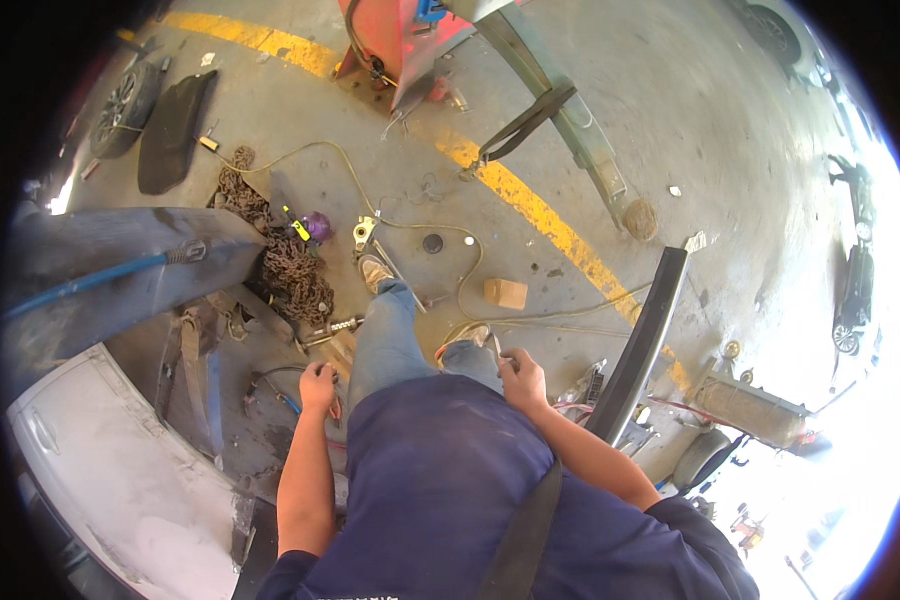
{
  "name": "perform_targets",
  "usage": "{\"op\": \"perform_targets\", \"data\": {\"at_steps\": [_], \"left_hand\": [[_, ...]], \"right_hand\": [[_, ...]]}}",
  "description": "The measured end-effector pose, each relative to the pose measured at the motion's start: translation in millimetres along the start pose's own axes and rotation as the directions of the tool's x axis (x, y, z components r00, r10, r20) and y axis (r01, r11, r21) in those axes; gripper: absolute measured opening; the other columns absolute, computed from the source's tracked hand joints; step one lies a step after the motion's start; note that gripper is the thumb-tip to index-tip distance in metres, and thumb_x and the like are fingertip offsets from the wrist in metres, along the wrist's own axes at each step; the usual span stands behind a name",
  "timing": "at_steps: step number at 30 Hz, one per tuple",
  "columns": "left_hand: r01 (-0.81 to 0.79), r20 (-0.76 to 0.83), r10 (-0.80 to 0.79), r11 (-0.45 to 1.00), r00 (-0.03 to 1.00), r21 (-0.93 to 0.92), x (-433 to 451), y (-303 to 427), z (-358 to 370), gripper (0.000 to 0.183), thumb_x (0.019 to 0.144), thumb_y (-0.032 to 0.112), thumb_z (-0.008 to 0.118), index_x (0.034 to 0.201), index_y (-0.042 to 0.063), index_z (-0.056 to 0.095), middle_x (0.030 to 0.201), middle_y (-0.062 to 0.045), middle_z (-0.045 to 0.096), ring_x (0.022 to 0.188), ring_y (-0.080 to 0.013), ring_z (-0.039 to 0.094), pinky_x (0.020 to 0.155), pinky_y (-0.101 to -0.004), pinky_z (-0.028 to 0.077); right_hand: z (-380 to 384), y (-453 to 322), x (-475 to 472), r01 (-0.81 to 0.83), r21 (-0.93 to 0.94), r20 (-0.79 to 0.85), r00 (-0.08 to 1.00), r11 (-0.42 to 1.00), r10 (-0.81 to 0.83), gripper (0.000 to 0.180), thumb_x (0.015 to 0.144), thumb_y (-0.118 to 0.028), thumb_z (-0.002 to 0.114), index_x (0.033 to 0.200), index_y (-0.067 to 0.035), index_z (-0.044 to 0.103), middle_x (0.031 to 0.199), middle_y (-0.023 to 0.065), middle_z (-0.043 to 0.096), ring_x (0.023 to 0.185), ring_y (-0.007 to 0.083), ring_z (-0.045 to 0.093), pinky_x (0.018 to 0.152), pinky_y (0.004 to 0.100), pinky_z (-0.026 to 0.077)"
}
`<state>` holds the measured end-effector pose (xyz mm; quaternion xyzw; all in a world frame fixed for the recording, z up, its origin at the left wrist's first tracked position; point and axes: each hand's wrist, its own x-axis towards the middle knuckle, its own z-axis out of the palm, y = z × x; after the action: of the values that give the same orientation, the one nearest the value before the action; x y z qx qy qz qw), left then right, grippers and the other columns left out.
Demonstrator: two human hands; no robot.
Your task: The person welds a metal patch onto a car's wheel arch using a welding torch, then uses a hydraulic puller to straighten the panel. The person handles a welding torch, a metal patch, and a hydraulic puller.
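My left hand (319,388) is at my left side, its fingers curled around something with red-orange handles (335,409), too small to identify surely. On the other side, my right hand (523,377) grips a thin, light-coloured flat tool (496,345) that points up past my shoe. A heap of rusty chain (294,277) lies left of my forward foot, with a purple object (317,226) beside it. By that foot is a metal part with a ring end (362,231). A small cardboard box (505,294) sits on the floor ahead of my right hand.
A worn, pale car panel (112,465) stands at lower left below a large metal beam (135,262). A yellow air hose (461,281) winds over the floor. To the right rise a long black bar (641,345) and a cylindrical tank (750,409). A wheel (125,109) lies upper left.
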<state>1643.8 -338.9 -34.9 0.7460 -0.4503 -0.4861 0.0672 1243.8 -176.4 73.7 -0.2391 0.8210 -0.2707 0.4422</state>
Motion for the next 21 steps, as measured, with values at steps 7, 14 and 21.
{"op": "perform_targets", "data": {"at_steps": [7,14,21], "left_hand": [[0.312,0.124,-0.316,0.949,0.941,0.048,127.7,-22.5,40.9,0.036,0.094,0.029,0.065,0.107,-0.004,0.071,0.092,-0.017,0.074,0.084,-0.0274,0.071,0.075,-0.0409,0.054],[-0.004,0.143,-0.073,0.879,0.987,0.477,341.3,-28.5,158.4,0.054,0.086,0.039,0.07,0.122,-0.002,0.067,0.123,-0.028,0.068,0.116,-0.045,0.062,0.099,-0.0491,0.05],[-0.121,-0.078,0.177,0.878,0.981,0.463,530.5,-84.8,266.5,0.093,0.072,0.028,0.084,0.147,-0.005,0.041,0.136,-0.03,0.06,0.127,-0.0426,0.058,0.108,-0.0454,0.047]], "right_hand": [[10.6,-24.6,30.5,-0.125,-0.161,-0.19,0.977,0.979,0.094,0.03,0.096,-0.024,0.065,0.118,-0.004,0.067,0.092,0.0197,0.075,0.088,0.0347,0.074,0.081,0.0436,0.056],[-6.0,20.7,75.4,-0.267,-0.455,-0.149,0.963,0.85,0.223,0.033,0.092,-0.021,0.07,0.122,-0.008,0.064,0.095,0.0188,0.071,0.087,0.0387,0.069,0.078,0.0469,0.053],[-54.5,88.1,84.0,-0.224,-0.613,-0.175,0.974,0.757,0.146,0.037,0.09,-0.028,0.069,0.113,-0.001,0.063,0.097,0.019,0.068,0.087,0.0409,0.066,0.077,0.052,0.05]]}}
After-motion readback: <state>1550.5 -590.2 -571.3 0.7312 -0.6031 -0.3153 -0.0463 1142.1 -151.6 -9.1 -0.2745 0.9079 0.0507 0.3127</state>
